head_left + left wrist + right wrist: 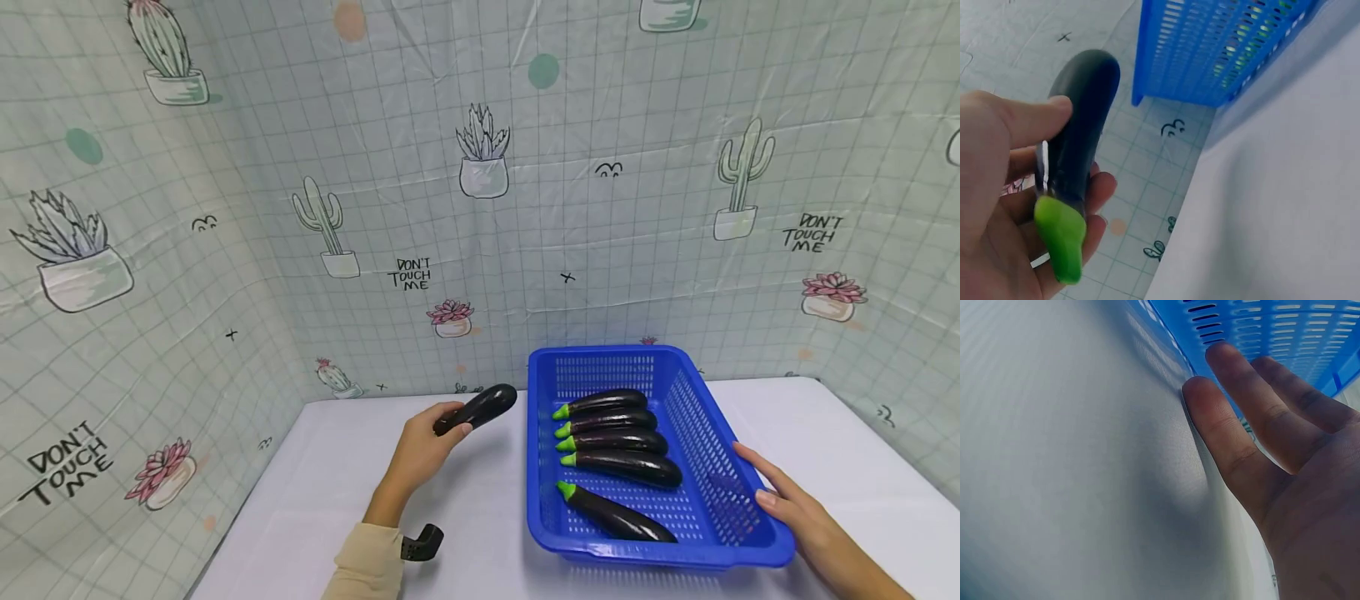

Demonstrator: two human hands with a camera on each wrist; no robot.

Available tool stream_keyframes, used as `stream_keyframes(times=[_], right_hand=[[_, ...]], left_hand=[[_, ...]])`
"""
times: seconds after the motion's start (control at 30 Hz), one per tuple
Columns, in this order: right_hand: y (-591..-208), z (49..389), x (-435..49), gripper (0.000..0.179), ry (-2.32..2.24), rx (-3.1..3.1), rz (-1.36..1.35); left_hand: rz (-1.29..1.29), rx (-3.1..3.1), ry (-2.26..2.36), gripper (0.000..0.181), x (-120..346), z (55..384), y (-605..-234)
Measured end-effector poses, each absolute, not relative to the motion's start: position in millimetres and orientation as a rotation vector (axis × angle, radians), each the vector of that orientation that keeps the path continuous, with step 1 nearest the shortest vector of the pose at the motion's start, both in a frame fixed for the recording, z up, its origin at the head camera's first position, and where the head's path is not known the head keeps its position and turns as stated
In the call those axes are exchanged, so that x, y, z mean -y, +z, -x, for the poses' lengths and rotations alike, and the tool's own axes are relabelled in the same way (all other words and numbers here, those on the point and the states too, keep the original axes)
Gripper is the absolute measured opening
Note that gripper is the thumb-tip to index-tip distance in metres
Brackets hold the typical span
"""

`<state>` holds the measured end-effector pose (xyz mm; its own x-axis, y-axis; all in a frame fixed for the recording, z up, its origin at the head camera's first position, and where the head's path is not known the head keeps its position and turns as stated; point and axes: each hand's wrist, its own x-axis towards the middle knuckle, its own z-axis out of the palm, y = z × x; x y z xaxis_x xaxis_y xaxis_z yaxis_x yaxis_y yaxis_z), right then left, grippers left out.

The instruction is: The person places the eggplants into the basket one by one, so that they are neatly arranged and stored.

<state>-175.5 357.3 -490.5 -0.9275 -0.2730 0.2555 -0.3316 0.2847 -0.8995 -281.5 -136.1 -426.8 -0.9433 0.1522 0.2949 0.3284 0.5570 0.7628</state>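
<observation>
My left hand [425, 447] grips a dark purple eggplant [487, 404] above the table, left of a blue plastic basket [534, 467]. In the left wrist view the thumb presses along the eggplant [1082, 115] and the fingers wrap behind it, its green stem end [1063, 240] lying over the palm. Several more eggplants [622, 469] lie side by side in the basket, green ends to the left; the nearest sits apart from the others. At the basket's right side rests my right hand [798, 517], its straight fingers [1260, 419] against the outer wall.
A white-covered table [480, 517] carries the basket. Grid-patterned cloth [525, 250] printed with potted plants hangs behind and along both sides. A black wrist piece [423, 543] sticks out from the left sleeve.
</observation>
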Motion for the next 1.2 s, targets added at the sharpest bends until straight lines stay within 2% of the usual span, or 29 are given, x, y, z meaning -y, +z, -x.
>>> stream_keyframes(times=[1.2], right_hand=[[-490, 175, -357, 0.057, 1.859, 2.445, -0.624]], left_hand=[[0.764, 2.545, -1.367, 0.043, 112, 261, -409]])
